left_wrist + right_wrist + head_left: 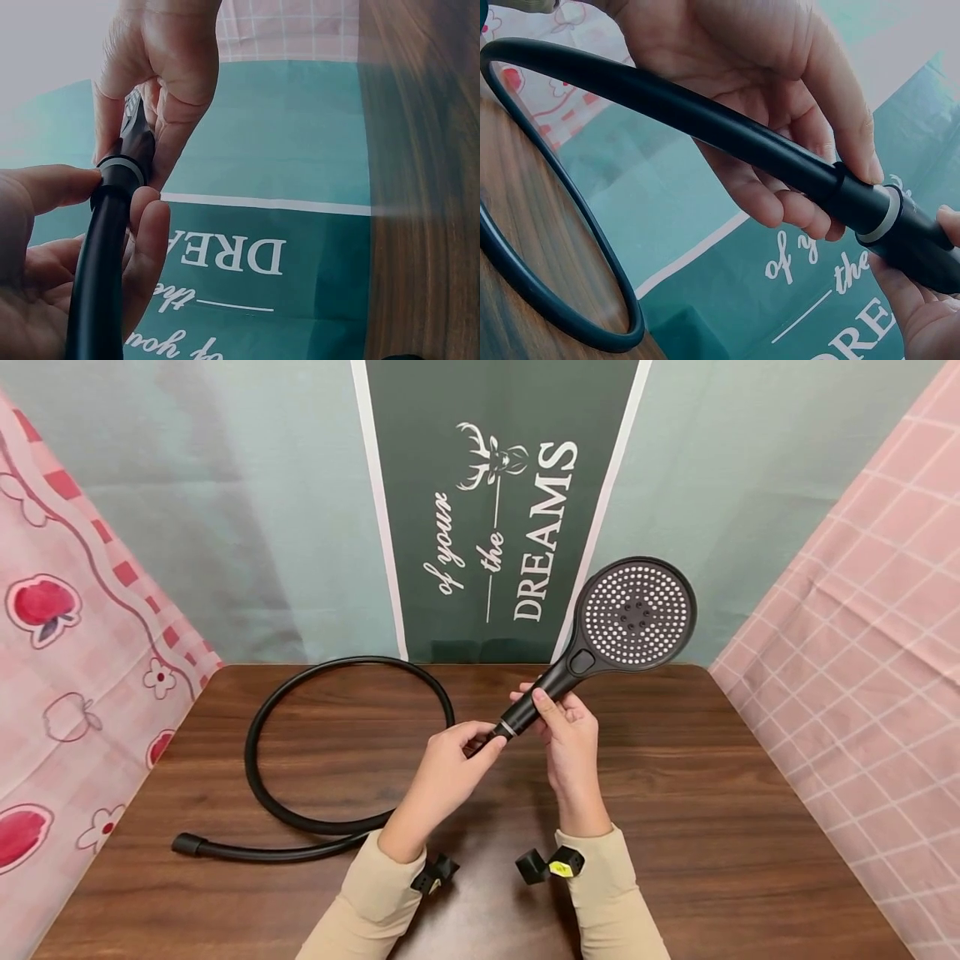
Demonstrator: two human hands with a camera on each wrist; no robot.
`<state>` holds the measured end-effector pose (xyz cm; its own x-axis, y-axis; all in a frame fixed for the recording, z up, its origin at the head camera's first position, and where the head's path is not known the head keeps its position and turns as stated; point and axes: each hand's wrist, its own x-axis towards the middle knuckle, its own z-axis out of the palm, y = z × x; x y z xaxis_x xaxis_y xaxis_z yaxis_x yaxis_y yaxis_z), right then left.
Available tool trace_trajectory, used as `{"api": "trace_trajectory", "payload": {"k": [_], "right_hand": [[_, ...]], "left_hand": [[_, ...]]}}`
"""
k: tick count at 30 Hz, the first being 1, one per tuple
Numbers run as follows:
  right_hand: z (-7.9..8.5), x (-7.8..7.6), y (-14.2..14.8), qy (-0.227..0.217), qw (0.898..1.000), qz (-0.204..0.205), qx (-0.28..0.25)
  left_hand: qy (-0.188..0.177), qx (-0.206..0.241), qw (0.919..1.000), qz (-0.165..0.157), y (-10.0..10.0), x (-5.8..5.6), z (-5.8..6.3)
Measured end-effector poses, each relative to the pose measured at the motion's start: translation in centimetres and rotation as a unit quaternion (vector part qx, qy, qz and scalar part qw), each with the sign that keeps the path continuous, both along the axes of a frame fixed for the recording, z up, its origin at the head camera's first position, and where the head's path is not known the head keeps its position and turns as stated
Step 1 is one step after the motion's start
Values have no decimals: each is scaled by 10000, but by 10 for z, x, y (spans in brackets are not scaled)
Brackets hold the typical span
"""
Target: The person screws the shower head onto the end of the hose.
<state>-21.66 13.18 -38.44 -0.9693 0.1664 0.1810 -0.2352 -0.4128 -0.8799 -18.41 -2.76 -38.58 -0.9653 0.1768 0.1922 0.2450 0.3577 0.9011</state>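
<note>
Showerhead shows its face in head view (right wrist: handle only)

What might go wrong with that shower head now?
The right hand holds the shower head up off the table, so it might slip and bang down. A pale ring shows where the hose meets the handle; if that joint is loose, they might come apart. The hose is looped, so it might kink if the left hand twists it.
</note>
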Motion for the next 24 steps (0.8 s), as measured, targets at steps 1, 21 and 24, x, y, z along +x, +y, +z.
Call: {"api": "trace_trajectory", "payload": {"k": [1, 21, 24], "right_hand": [[-1, 0, 0, -22, 10000, -7, 4], [-1, -1, 1, -5, 10000, 36, -17], [0, -1, 1, 10, 10000, 40, -10]], "left_hand": [[-11, 3, 10000, 3, 0, 0, 0], [-85, -40, 9999, 63, 2, -1, -1], [-74, -39, 10000, 41, 2, -2, 0]]}}
